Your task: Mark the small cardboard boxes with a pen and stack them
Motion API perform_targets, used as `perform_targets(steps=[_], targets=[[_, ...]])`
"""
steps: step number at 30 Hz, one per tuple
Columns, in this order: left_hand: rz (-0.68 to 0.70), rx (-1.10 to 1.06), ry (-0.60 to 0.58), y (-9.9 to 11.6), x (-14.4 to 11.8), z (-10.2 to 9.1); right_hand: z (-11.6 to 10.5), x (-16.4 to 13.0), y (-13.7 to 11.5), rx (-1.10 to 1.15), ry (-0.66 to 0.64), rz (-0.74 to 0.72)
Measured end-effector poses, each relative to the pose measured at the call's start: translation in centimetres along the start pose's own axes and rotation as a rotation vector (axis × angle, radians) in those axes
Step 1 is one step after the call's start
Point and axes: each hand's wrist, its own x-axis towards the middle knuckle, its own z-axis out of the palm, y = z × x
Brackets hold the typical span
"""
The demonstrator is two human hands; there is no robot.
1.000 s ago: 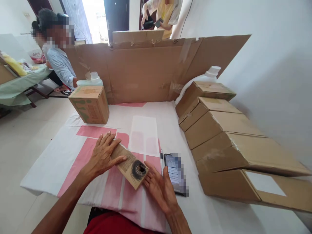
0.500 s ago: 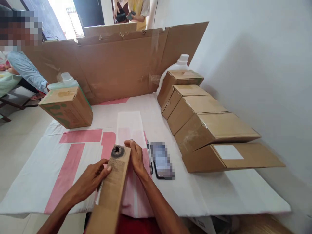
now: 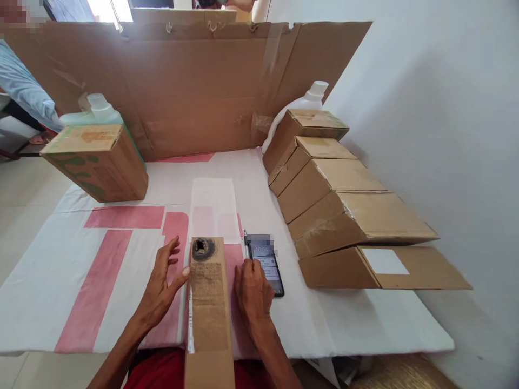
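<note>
A long flat strip of brown cardboard [image 3: 208, 302] lies lengthwise on the white and pink cloth [image 3: 101, 259], its near end past the table edge. It has a dark round hole near its far end. My left hand [image 3: 164, 286] rests on the cloth at the strip's left edge, fingers spread, thumb touching the cardboard. My right hand [image 3: 252, 294] lies flat against the strip's right edge. Neither hand grips anything.
A phone [image 3: 266, 263] and a pen [image 3: 245, 242] lie just right of my right hand. Stacked flattened cartons [image 3: 344, 205] fill the right side. A small box [image 3: 95, 162] and a bottle [image 3: 97, 108] stand far left; a cardboard screen [image 3: 194, 92] closes the back. A person's sleeve [image 3: 20, 86] shows behind.
The cardboard strip has gone from tilted up toward me to lying flat and straight on the cloth. Both hands have let go of it and now rest at its sides.
</note>
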Motion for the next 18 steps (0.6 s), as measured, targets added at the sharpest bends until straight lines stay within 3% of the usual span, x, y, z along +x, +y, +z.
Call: perform_targets(steps=[9, 18], targets=[[0.051, -0.194, -0.158, -0.5, 1.7, 1.8, -0.6, 1.8, -1.0, -0.245, -0.024, 0.064], [0.084, -0.261, -0.133, -1.2, 2.1, 1.8, -0.4, 1.6, -2.1, -0.054, -0.110, 0.078]])
